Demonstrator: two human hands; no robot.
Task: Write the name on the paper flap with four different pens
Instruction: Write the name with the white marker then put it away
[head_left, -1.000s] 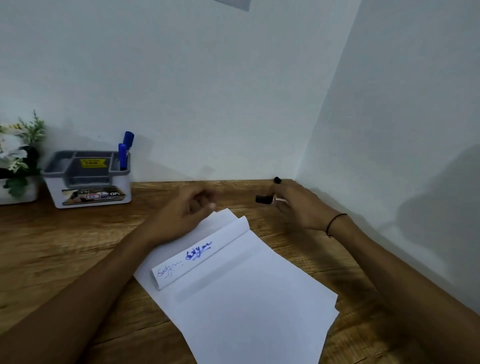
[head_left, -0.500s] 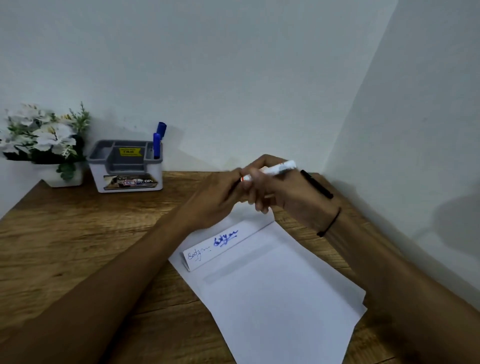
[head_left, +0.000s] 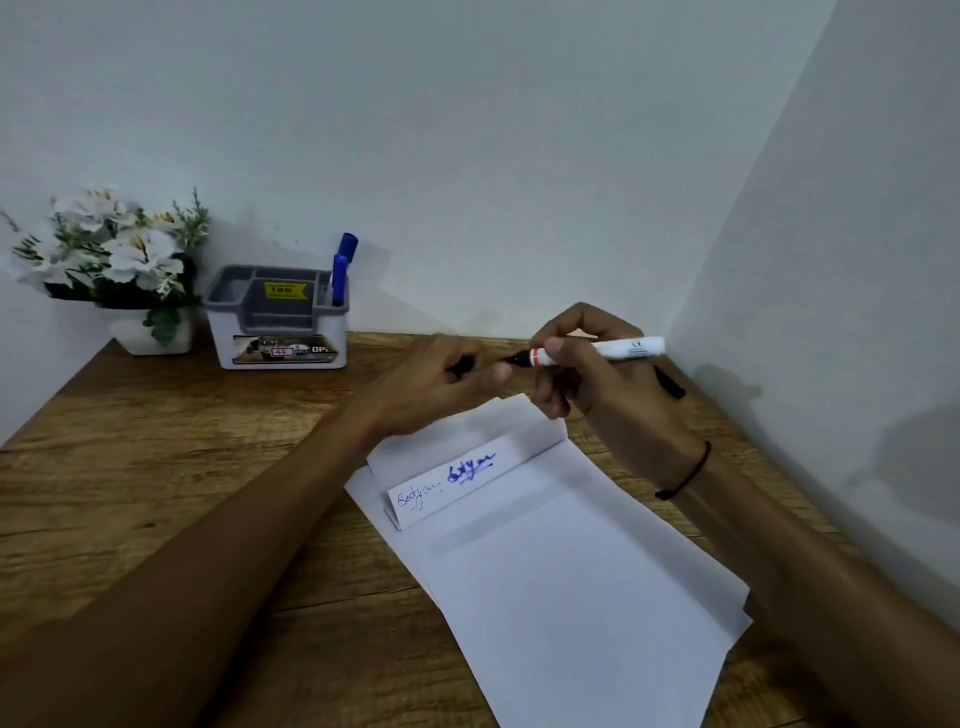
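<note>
Change: since half a second ago the two hands had drawn apart, and the cap had come off the marker.
Organizer (head_left: 280, 332): far left of both hands, holding two blue pens (head_left: 340, 275).
Left hand (head_left: 441, 382): curled around a dark cap (head_left: 462, 368).
Paper flap (head_left: 467, 475): just below both hands on the counter (head_left: 156, 467), bearing two names.
Right hand (head_left: 587, 374): gripped the white marker (head_left: 597, 351), bare tip toward the left hand.
Black pen (head_left: 670, 383): behind the right hand.
</note>
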